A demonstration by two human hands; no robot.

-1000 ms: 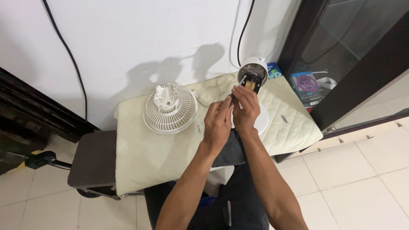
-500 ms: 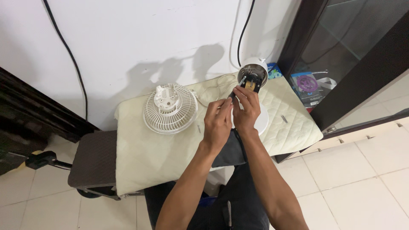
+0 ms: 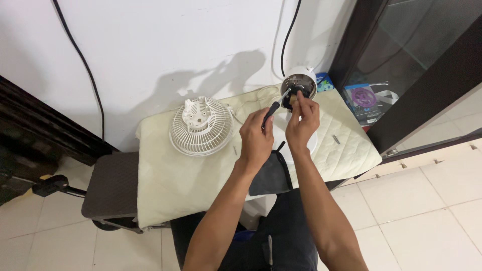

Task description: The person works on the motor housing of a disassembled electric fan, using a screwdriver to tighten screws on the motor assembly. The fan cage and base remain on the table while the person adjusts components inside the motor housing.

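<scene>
My left hand grips a black-handled screwdriver, its tip pointing into the open round motor housing of a white fan body. My right hand holds the fan body just below the housing, fingers pinching at the dark motor part. A white round fan grille lies flat on the cream quilted pad to the left of both hands.
Small screws lie on the pad at right. A dark cloth hangs at the pad's front edge. A brown stool seat shows at left, black cables run down the white wall, and a dark cabinet stands right.
Both hands stay at the motor housing; the screwdriver tip has shifted slightly at the housing. The fan grille has not moved.
</scene>
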